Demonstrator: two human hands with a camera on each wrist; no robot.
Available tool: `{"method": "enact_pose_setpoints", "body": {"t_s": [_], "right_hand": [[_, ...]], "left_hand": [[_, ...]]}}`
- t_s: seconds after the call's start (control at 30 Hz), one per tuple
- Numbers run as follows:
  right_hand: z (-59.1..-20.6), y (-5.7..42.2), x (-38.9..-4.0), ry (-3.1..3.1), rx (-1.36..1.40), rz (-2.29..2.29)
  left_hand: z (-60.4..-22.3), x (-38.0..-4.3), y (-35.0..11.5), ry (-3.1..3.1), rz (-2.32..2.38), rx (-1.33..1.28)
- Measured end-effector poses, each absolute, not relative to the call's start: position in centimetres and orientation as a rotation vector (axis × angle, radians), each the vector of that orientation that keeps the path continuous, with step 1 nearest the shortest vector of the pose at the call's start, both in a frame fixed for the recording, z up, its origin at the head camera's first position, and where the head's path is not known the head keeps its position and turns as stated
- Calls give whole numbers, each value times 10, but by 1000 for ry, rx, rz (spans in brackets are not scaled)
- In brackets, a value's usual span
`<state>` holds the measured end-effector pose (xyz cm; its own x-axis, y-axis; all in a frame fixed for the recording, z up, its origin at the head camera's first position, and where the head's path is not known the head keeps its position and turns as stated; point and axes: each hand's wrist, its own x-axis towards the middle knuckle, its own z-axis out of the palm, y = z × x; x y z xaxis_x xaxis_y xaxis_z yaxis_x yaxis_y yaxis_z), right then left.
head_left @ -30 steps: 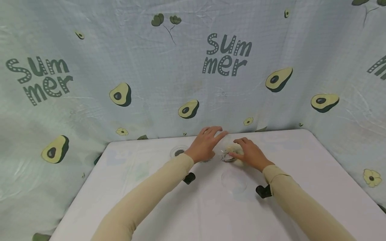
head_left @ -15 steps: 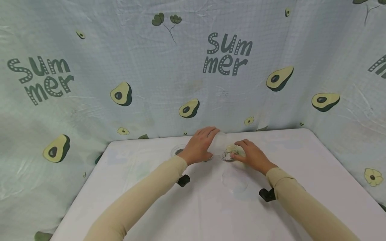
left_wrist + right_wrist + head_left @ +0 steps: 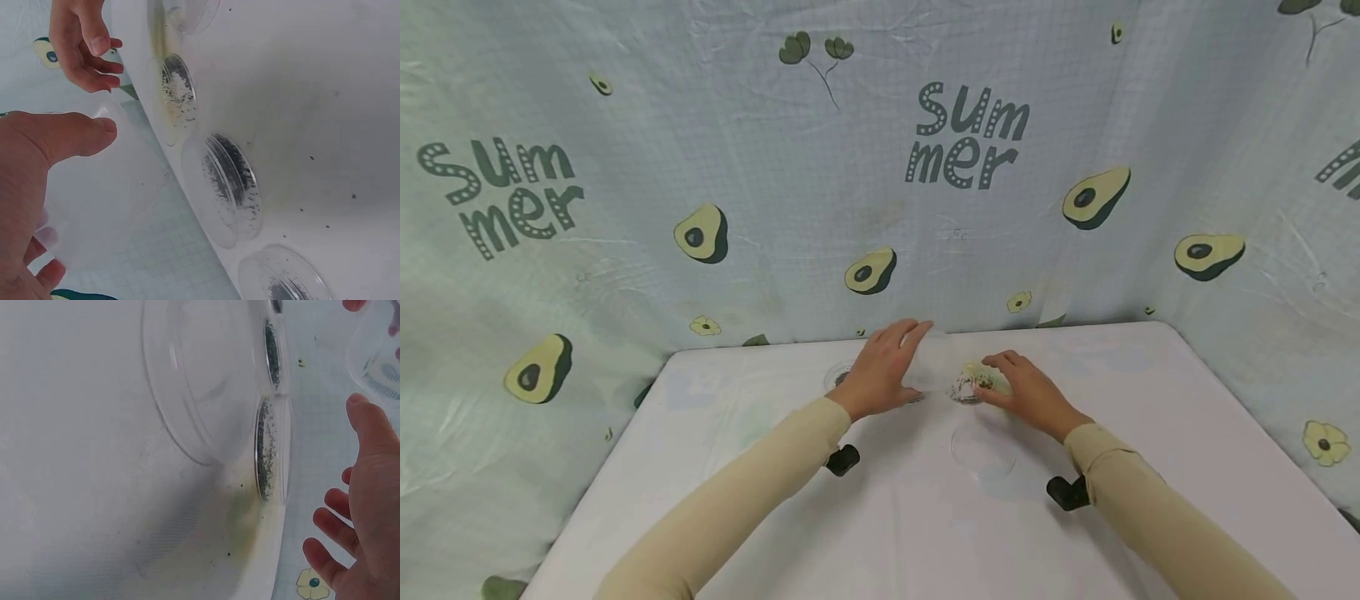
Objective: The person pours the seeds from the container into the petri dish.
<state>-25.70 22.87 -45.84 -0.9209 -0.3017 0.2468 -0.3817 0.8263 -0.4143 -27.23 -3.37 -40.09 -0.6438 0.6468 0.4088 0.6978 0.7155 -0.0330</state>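
My left hand (image 3: 880, 371) is raised over the back of the table. Its thumb and fingers grip a clear, see-through plastic container (image 3: 106, 194), whose rounded corner (image 3: 359, 362) also shows in the right wrist view. My right hand (image 3: 1030, 392) hovers with loosely bent fingers, nothing between them. Close to its thumb in the head view is a clear round dish (image 3: 966, 387) of dark bits. Two more such dishes, a middle dish (image 3: 228, 187) and an end dish (image 3: 287, 275), stand in line with it, partly hidden by my left hand in the head view.
A clear round lid or dish (image 3: 983, 448) lies on the white table (image 3: 887, 533), nearer to me. Dark specks and a yellowish patch (image 3: 247, 519) mark the tabletop. A printed curtain (image 3: 775, 208) hangs right behind the table's back edge.
My left hand has moved left, away from the right hand, carrying the clear container. My right hand has shifted only slightly, and the dish by it shows more.
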Motion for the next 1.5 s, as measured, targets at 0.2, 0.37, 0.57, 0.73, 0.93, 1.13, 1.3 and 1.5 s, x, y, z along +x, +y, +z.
{"method": "enact_pose_setpoints", "body": {"t_s": [0.2, 0.37, 0.57, 0.73, 0.93, 1.13, 1.3, 1.5], "right_hand": [[-460, 226, -252, -2848, 553, 703], [-457, 226, -250, -2818, 553, 701], [-454, 223, -249, -2791, 605, 701], [-456, 224, -247, -2800, 614, 706], [-456, 228, -242, -2797, 640, 713], [-453, 229, -234, -2815, 639, 726], [-453, 227, -230, -2858, 649, 743], [-454, 224, -227, -2857, 677, 741]], "left_hand": [[-405, -263, -52, -2567, -184, -1009], [-403, -259, -62, -2582, -239, -958], [-403, -255, -71, -2626, -329, -906], [-404, -250, -77, -2673, -386, -861], [-406, -248, -83, -2683, -394, -836], [-406, -243, -93, -2679, -427, -846], [-407, -237, -104, -2718, -450, -795], [-408, -230, -115, -2730, -440, -772]]}}
